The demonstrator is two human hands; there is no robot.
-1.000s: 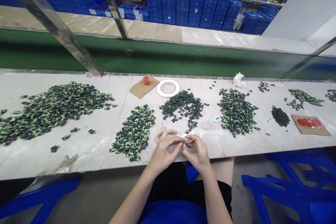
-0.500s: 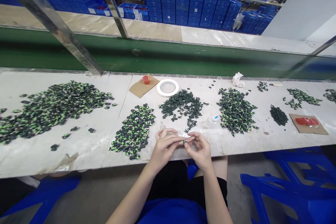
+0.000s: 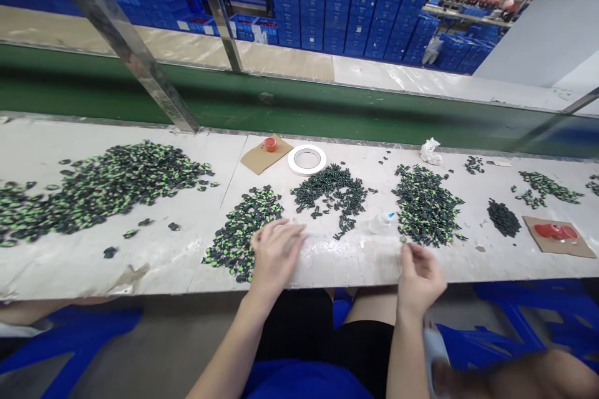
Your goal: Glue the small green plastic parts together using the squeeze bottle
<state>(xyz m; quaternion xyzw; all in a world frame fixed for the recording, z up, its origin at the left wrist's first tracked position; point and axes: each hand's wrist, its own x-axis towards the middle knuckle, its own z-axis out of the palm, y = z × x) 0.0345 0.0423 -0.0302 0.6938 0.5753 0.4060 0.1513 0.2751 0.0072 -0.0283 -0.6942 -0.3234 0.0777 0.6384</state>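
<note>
My left hand hovers over the right edge of a pile of black-and-green pieces, fingers loosely spread and nothing visible in them. My right hand pinches a small green-and-black piece at its fingertips, just below the lower left of another black-and-green pile. Between the hands and farther back lies a heap of small dark parts. A small clear bottle with a blue tip lies beside that heap.
A white tape roll and a red cup on cardboard stand behind. A large pile spreads at left. Crumpled tissue and red containers are at right. Another person's blurred arm shows at lower right.
My hands have separated: the left moved left to the near pile, the right moved right with a small piece. The view shifted slightly, and a blurred arm appeared at lower right.
</note>
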